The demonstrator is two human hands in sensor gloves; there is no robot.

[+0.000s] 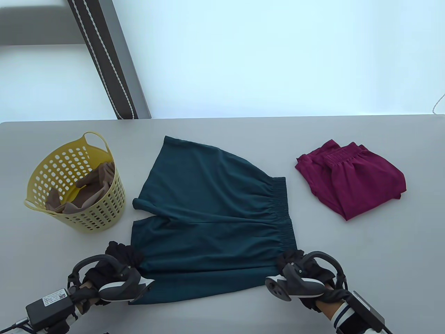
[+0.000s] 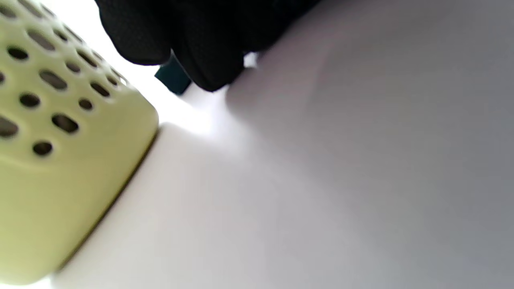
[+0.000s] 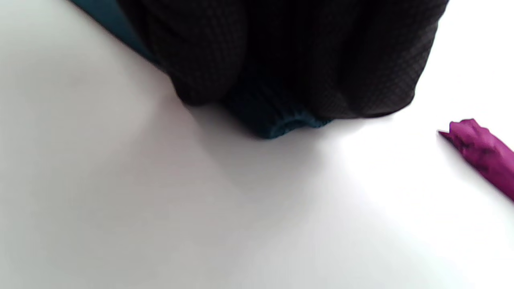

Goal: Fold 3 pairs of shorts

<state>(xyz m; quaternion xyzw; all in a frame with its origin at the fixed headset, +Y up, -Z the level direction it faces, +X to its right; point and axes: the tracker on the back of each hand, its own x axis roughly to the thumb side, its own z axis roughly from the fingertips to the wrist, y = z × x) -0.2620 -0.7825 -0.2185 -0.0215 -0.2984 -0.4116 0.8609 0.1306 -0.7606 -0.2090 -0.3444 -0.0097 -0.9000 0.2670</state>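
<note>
Nearest the person, both gloved hands sit at the near edge of the teal shorts [image 1: 212,215], which lie spread flat on the grey worktop [image 1: 365,261] with the waistband to the right and the leg hems to the left. The left hand [image 1: 114,268] has its grip curled around the corner of the near leg hem; the left wrist view shows a scrap of teal cloth poking out between the dark fingertips [image 2: 209,68]. The right hand [image 1: 302,271] pinches the near end of the elastic waistband, and the right wrist view shows the gathered edge bunched under the fingers [image 3: 289,80].

The fabric looks thin, soft and light — it should drape and slide easily over the smooth surface, so holding both near corners at once seems the sensible way to carry that edge over to the far side without it sagging. The far leg hem is curled under slightly and may need smoothing.

Further off, the yellow basket [image 1: 114,195] at left holds a tan garment [image 1: 94,188] — likely the third pair. At right lie the magenta shorts [image 1: 354,177], already folded.
</note>
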